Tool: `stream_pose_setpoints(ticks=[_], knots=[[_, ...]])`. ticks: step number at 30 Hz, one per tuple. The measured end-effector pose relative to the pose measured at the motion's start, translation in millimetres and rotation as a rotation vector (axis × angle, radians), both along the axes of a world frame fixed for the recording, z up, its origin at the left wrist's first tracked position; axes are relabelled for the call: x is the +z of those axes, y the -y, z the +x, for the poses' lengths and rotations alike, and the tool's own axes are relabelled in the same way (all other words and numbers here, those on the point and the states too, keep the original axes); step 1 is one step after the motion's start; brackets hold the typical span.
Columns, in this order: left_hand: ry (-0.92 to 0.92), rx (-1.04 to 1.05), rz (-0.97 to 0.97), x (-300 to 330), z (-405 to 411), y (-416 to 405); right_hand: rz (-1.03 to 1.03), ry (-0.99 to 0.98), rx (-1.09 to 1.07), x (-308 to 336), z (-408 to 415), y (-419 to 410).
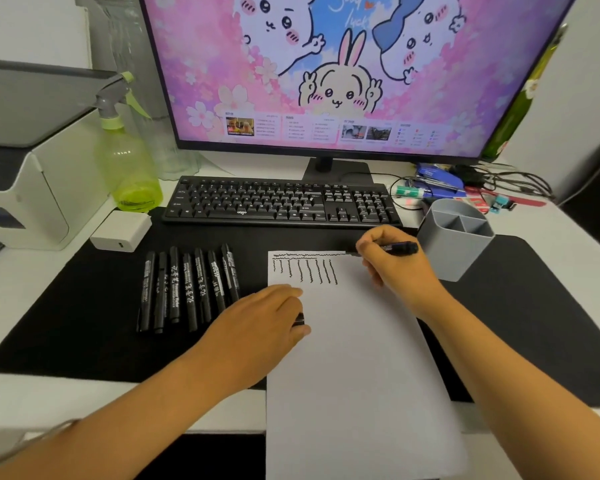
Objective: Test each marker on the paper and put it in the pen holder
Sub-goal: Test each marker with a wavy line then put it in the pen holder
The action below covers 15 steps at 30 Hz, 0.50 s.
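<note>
Right hand [392, 261] pinching black marker [400, 248], tip at top edge of white paper sheet [354, 358], testing | left hand [267, 320] steadying sheet, gripping probable cap [298, 319] | grey divided pen holder [456, 237] just beside, empty.

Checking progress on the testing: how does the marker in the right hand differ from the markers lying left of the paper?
The marker in the right hand is gripped, its tip at the paper's top edge; the row of markers lies untouched on the black mat. The held one points sideways; the row runs roughly front to back. Both are black.
</note>
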State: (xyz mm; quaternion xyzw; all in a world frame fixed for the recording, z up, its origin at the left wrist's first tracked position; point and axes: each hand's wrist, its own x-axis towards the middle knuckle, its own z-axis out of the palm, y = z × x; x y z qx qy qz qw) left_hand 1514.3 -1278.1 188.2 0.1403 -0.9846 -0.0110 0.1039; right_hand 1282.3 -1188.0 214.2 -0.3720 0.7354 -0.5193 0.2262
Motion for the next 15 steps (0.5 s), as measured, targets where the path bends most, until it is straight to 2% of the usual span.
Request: stream_pose_setpoints(ticks=[5,15], knots=[[0.012,-0.011,-0.018,-0.7,1.8,5.1,-0.011,-0.026,-0.114,-9.4,-2.6,16.9],[-0.055,0.031,0.153,-6.7,5.7,12.6,-0.034,0.016,-0.054,-26.5,-1.4,21.9]])
